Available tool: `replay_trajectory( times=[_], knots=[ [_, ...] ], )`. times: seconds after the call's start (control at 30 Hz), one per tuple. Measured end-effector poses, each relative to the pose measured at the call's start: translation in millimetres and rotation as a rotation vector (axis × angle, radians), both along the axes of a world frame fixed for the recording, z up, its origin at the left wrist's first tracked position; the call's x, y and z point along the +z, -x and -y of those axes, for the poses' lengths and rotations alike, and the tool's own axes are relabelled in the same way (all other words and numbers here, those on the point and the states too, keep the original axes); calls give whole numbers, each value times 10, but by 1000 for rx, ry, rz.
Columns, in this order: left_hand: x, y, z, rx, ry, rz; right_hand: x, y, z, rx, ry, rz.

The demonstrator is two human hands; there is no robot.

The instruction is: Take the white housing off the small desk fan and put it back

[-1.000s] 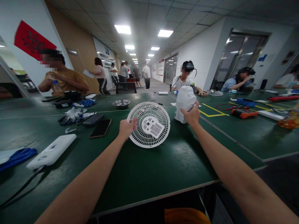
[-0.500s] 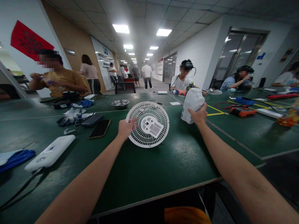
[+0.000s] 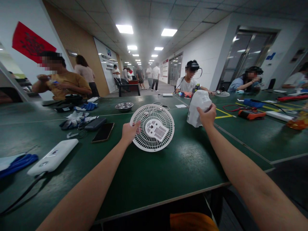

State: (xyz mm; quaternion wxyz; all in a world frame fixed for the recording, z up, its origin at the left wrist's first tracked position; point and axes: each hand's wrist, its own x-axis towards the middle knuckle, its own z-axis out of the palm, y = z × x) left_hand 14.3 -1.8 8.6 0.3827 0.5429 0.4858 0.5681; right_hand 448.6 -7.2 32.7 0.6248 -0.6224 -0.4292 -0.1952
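My left hand grips the left rim of a round white fan grille, which is tilted up on the green table with a labelled hub facing me. My right hand is closed round a white plastic fan housing that it holds a little to the right of the grille, just above the table. Both arms reach forward from the near edge.
A black phone, a dark power bank, gloves and a steel bowl lie to the left. A white device sits near left. Other people sit across and to the right; an orange meter lies right.
My right hand has carried the white housing to the right and slightly up. The grille in my left hand has barely moved.
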Motion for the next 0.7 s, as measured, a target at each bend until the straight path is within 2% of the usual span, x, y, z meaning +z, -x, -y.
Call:
replay_trajectory(
  times=[0.13,0.23,0.33,0.4,0.53,0.6,0.7],
  knots=[
    [10,-1,13,-7,6,-10,4,-7,13,37,-10,39],
    [25,-5,32,3,15,-12,40,37,72,-15,-3,104],
    [38,-7,48,-2,20,-16,118,166,157,-68,-9,201],
    [39,-6,50,-9,20,-25,165,319,199,-48,-18,268],
    [27,0,37,-18,14,-9,113,764,194,168,61,274],
    [25,2,36,-17,12,-5,6,1002,160,309,197,208],
    [34,5,47,-8,8,-14,-168,1284,117,438,403,166]
  ],
)
